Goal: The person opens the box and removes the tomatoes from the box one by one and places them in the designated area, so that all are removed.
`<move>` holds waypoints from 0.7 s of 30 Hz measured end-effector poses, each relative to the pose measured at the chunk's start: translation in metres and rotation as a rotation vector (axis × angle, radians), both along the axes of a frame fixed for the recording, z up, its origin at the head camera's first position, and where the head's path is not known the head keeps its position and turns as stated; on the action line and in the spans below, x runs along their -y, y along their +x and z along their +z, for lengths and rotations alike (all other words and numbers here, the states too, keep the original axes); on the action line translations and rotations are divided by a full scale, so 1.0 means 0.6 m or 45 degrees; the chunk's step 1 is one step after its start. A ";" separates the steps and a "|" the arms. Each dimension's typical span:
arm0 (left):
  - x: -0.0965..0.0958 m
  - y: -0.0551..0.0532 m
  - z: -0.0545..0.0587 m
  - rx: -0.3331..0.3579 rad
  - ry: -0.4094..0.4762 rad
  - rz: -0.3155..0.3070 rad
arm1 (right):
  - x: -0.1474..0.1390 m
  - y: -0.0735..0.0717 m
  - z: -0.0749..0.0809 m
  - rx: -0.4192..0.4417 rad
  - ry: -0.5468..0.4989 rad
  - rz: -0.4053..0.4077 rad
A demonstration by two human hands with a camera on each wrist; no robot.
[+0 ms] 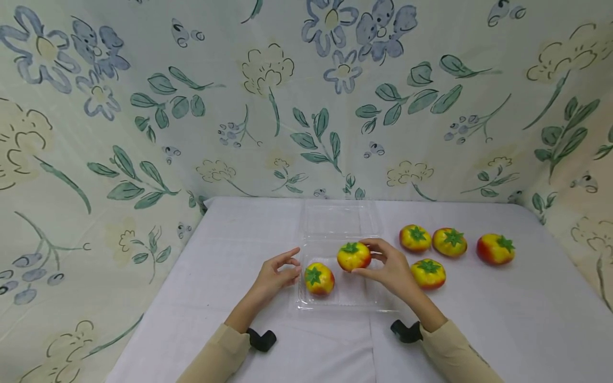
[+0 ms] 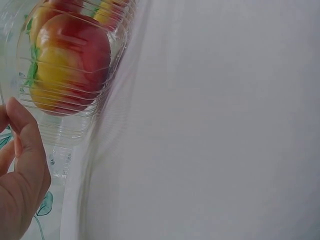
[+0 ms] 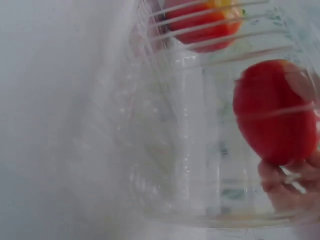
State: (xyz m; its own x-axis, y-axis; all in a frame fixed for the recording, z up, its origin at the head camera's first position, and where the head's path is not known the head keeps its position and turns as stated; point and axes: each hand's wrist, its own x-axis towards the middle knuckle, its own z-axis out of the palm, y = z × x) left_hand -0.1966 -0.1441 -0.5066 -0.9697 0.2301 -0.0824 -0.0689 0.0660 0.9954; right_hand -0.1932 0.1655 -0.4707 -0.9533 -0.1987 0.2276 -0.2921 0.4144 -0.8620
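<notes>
My right hand (image 1: 390, 268) holds a red-and-yellow fruit with a green star-shaped leaf top (image 1: 354, 256), thumb and fingers around its right side. That fruit is over the right half of a clear plastic clamshell box (image 1: 345, 303), whose lid lies open toward the back. A second such fruit (image 1: 319, 279) sits in the box's left half. Beside the box's left wall is my left hand (image 1: 273, 274), index finger stretched out and thumb tip right at the rim. In the right wrist view, the held fruit (image 3: 275, 112) shows its red underside through the box wall.
To the right of the box, several more of these fruits lie on the white cloth, one (image 1: 428, 274) near my right wrist and one (image 1: 495, 249) farthest right. A floral curtain (image 1: 316, 106) hangs behind the table. Black wrist mounts (image 1: 262, 339) show below my hands.
</notes>
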 end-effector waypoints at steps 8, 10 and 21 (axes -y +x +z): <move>0.000 0.003 0.003 0.015 0.015 0.008 | -0.013 0.002 0.001 -0.028 0.000 -0.020; 0.000 0.003 0.003 0.013 0.013 0.006 | -0.016 0.004 0.002 -0.031 -0.005 -0.020; 0.001 0.001 0.001 0.019 0.024 -0.002 | -0.036 0.011 0.007 -0.087 -0.017 -0.031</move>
